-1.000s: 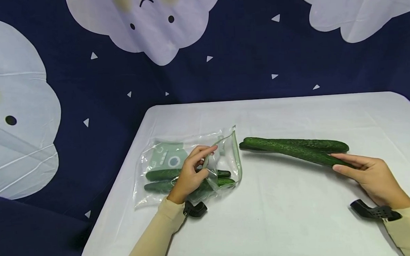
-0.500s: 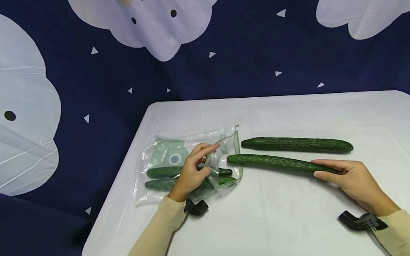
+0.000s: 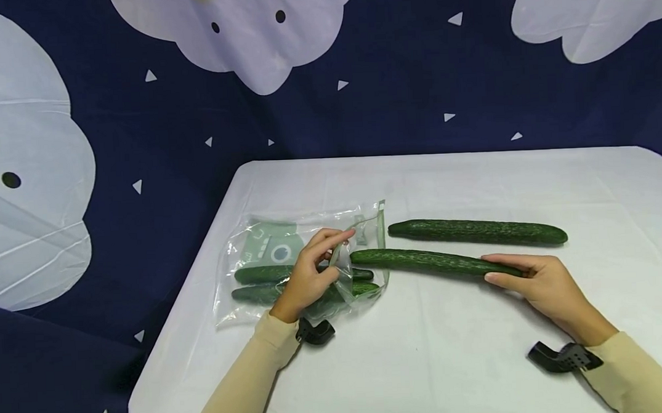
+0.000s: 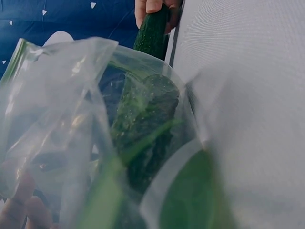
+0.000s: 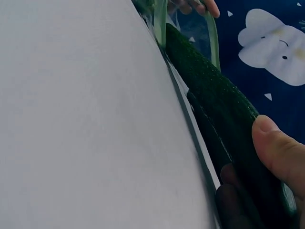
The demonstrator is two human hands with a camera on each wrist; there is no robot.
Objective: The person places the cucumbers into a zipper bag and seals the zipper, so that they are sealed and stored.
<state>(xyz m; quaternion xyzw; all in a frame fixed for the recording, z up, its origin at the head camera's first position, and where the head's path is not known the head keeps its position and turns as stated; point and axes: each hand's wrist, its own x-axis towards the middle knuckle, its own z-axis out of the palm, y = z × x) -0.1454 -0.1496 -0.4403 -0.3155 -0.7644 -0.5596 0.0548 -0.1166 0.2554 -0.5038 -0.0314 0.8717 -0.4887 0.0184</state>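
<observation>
A long green cucumber [image 3: 422,261] is pinched near its right end between the thumb and fingers of my right hand [image 3: 539,283]. Its far tip lies within the mouth of a clear zip bag [image 3: 331,216]. My left hand [image 3: 309,275] grips the bag's near edge and holds the mouth apart. Inside the bag lie two more cucumbers, an upper one [image 3: 262,275] and a lower one [image 3: 254,295], partly hidden behind the left hand. In the right wrist view the held cucumber [image 5: 214,86] runs from the thumb [image 5: 276,143] toward the green-edged opening.
Another cucumber [image 3: 479,231] lies on the white table [image 3: 454,361] behind the held one, right of the bag. A dark blue cloth [image 3: 382,118] with cloud faces hangs behind the table.
My right hand has moved left with its cucumber, away from the one behind, and the tip has entered the bag's mouth. The left hand keeps its hold on the bag.
</observation>
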